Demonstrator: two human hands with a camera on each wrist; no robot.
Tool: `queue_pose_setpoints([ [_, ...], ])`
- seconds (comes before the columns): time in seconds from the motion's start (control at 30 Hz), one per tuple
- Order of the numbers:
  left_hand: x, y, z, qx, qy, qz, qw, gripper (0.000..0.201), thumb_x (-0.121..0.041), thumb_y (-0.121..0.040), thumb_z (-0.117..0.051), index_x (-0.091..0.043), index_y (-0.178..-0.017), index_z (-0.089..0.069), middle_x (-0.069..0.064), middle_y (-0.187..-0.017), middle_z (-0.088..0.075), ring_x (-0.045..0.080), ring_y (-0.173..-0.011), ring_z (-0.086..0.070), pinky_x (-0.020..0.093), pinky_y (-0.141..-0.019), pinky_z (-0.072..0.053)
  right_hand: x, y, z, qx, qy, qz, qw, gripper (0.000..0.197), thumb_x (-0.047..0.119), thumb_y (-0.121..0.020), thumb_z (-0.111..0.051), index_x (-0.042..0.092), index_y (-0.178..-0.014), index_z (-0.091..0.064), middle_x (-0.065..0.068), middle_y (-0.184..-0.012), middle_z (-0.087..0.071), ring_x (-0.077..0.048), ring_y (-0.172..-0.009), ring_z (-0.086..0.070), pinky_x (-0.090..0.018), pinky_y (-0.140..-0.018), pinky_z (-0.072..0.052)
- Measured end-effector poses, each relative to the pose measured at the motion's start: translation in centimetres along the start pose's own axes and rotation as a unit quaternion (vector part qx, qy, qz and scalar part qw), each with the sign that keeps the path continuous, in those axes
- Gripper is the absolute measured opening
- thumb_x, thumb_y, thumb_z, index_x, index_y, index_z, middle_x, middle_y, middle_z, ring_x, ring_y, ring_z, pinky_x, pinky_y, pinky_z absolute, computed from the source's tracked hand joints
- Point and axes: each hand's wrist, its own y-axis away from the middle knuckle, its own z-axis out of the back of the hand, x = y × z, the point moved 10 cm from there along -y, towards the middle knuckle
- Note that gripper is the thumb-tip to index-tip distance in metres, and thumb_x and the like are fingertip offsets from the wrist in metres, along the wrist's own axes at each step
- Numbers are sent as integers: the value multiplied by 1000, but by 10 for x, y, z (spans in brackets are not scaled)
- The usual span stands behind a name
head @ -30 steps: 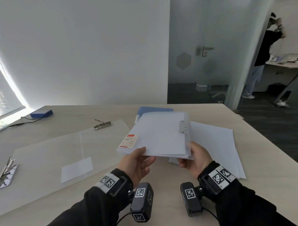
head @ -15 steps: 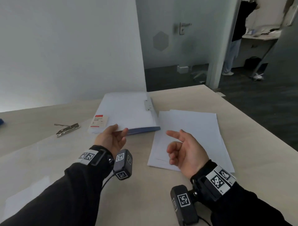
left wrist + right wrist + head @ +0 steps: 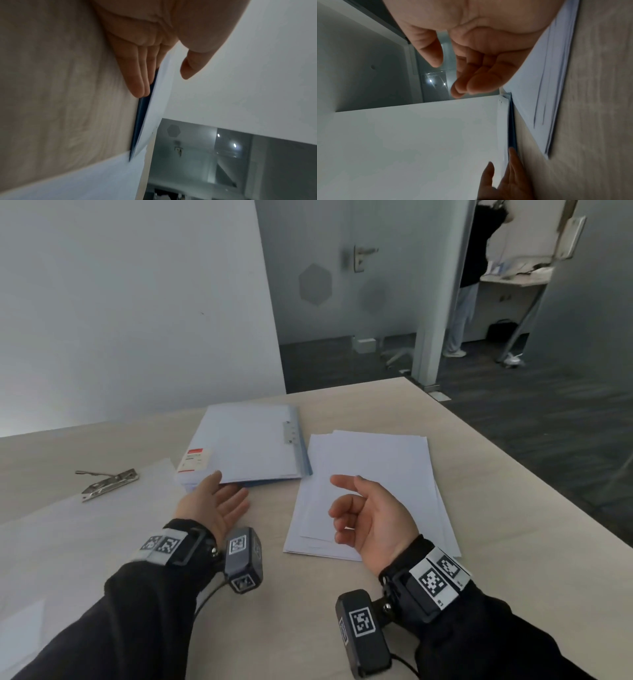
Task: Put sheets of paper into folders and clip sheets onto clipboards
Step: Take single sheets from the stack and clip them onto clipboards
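Note:
A white translucent folder (image 3: pixel 246 446) with a red-and-white label lies flat on a blue folder (image 3: pixel 274 482) at the far middle of the table. My left hand (image 3: pixel 227 491) lies palm up at its near edge, fingers straight, thumb tip just over the edge. In the left wrist view the fingers (image 3: pixel 137 81) lie along the blue edge under the white folder (image 3: pixel 150 121). My right hand (image 3: pixel 342 496) hovers over a stack of loose white sheets (image 3: pixel 376 460), fingers loosely curled, holding nothing. The right wrist view shows the same hand (image 3: pixel 450 78), the folder (image 3: pixel 419 135) and the sheets (image 3: pixel 539 94).
A clear clipboard (image 3: pixel 68 535) with a metal clip (image 3: pixel 109 484) lies at the left on the light wooden table (image 3: pixel 513 542). The table's right edge drops to dark floor. A person stands at a desk in the far right background.
One second ago both hands held the white folder in the air. It now lies on the blue folder; my right hand has let go and moved over the loose sheets. The view turned right.

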Motion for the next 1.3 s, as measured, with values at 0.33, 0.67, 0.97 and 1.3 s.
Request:
queue_pose_setpoints([
  [0.33,27,75,-55,89,-265,-96,955,26,-6,-95,-46,-10,-106,-69,6,-104,-71,18,-90,-62,29,-80,-48,91,70,89,-272,203,260,904,27,7,-88,-48,15,-89,-73,1,-88,-76,-8,-85,-68,-33,-80,-51],
  [0.67,72,72,-103,146,-673,-123,715,65,-45,-82,-48,-20,-141,-36,1,-156,-27,25,-146,-18,41,-114,-20,76,65,159,-291,168,76,939,17,18,-85,-53,16,-98,-64,-20,-123,-62,-31,-121,-56,-42,-102,-48],
  [0.97,83,98,-115,181,-784,-151,574,72,-42,-88,-43,-26,-151,-13,-10,-163,-1,22,-150,7,51,-118,1,63,65,167,-262,132,-14,956,11,1,-90,-49,1,-89,-60,-25,-102,-68,-31,-80,-64,-47,-81,-57],
  [1.3,91,105,-109,213,-762,-141,596,80,-48,-84,-50,-40,-152,-8,-12,-163,4,16,-150,13,49,-119,10,63,78,171,-276,196,-56,939,24,13,-91,-58,-4,-105,-66,-25,-101,-72,-39,-90,-69,-46,-68,-58],
])
